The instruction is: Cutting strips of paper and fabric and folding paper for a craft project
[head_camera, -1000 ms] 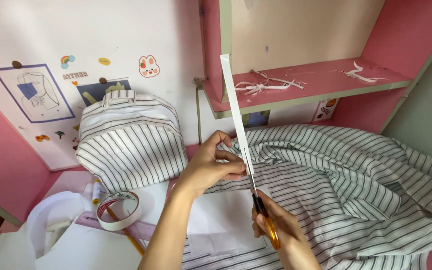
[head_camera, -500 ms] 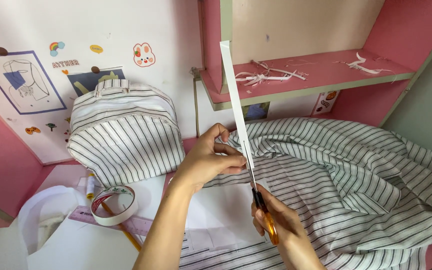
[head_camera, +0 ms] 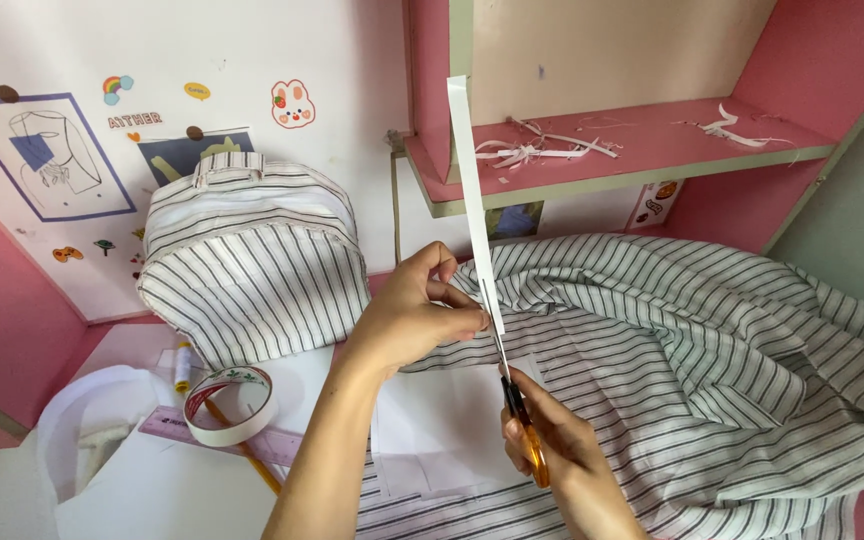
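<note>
My left hand (head_camera: 414,318) pinches a long narrow white strip (head_camera: 469,190) that stands up almost vertically from the fingers. My right hand (head_camera: 564,455) grips scissors with orange handles (head_camera: 524,430); their blades point up and meet the strip just below my left fingertips. Both hands hover over black-and-white striped fabric (head_camera: 692,350) spread across the desk. A white paper sheet (head_camera: 442,425) lies on the fabric under my hands.
A striped backpack (head_camera: 252,262) stands at the back left. A tape roll (head_camera: 229,403), a ruler (head_camera: 202,432), a pencil and a white round container (head_camera: 92,425) lie at the left. A pink shelf (head_camera: 612,150) above holds several white paper trimmings.
The view has shifted slightly; my hands, the strip and the scissors keep nearly the same pose, with the blades a little further along the strip.
</note>
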